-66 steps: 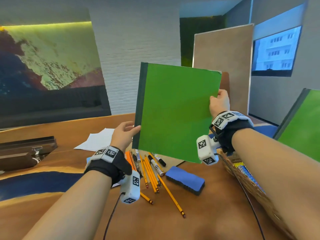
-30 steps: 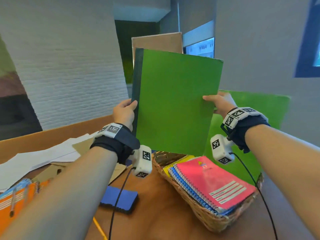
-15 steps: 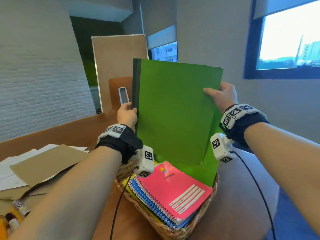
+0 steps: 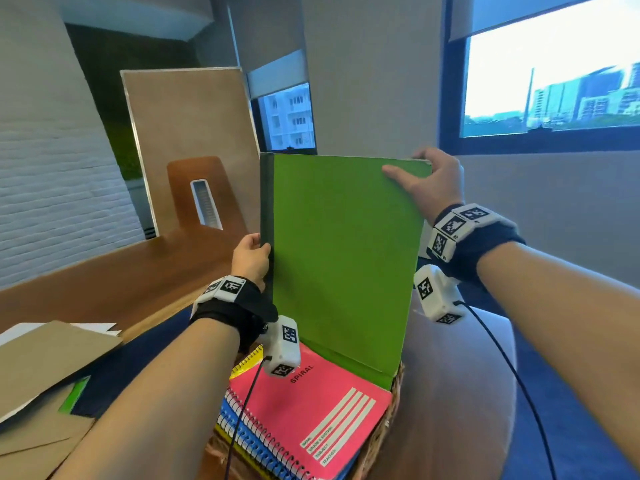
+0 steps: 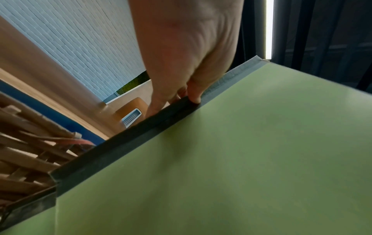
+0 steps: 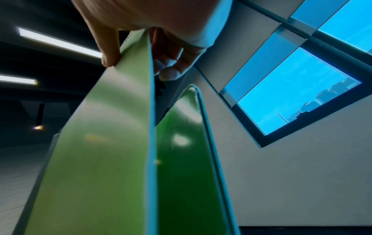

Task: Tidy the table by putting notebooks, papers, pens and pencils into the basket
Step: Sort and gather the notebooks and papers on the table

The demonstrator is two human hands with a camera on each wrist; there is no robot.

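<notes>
A large green notebook (image 4: 343, 258) with a dark spine stands upright at the far side of the wicker basket (image 4: 384, 424), its lower edge down behind the stack inside. My left hand (image 4: 251, 259) grips the dark spine (image 5: 141, 128) halfway up. My right hand (image 4: 429, 178) pinches the top right corner, thumb on the front cover (image 6: 108, 127). A second green notebook (image 6: 181, 143) stands just behind it. In the basket lies a pink spiral notebook (image 4: 311, 414) on top of blue and yellow ones.
Brown cardboard sheets (image 4: 45, 358) and white paper (image 4: 20, 332) lie on the table at the left. A brown envelope (image 4: 31, 445) lies at the near left. A wooden chair back (image 4: 204, 195) and a leaning board (image 4: 187, 133) stand beyond the table.
Both hands carried the green notebook from above the pencils to the right and lowered it into the basket's far side. My right hand slid up to the top corner.
</notes>
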